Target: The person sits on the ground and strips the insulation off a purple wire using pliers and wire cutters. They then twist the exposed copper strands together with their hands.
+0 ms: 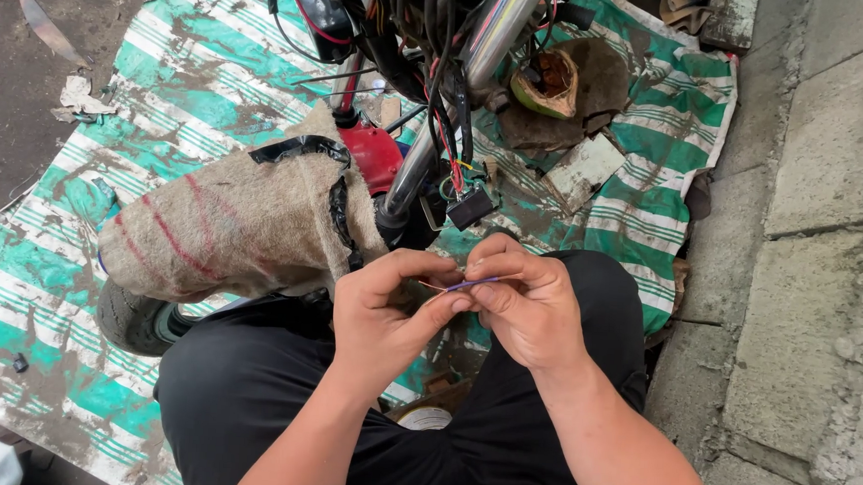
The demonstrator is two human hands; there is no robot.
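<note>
Black trousers cover the person's lap at the bottom of the view, with both forearms extending up over them. Left of the lap, a striped green-and-white tarpaulin lies on the ground, soiled with mud. A burlap sack with faded red stripes rests on it, draped over a dark tyre.

At centre, the left hand is closed in a pinch, thumb and forefinger gripping the near end of a thin purple wire. The right hand is likewise closed, fingertips pinching the wire's other end. The wire sits between the two hands, just above the lap; its long axis runs roughly left to right, rising slightly toward the right.

Above the hands, a wiring harness hangs beside a chrome tube, ending in a black connector block. A red body part sits just left of the tube.

Further right, a cut shell-like cup lies on the tarpaulin; its contents cannot be determined. Concrete blocks border the right edge.
</note>
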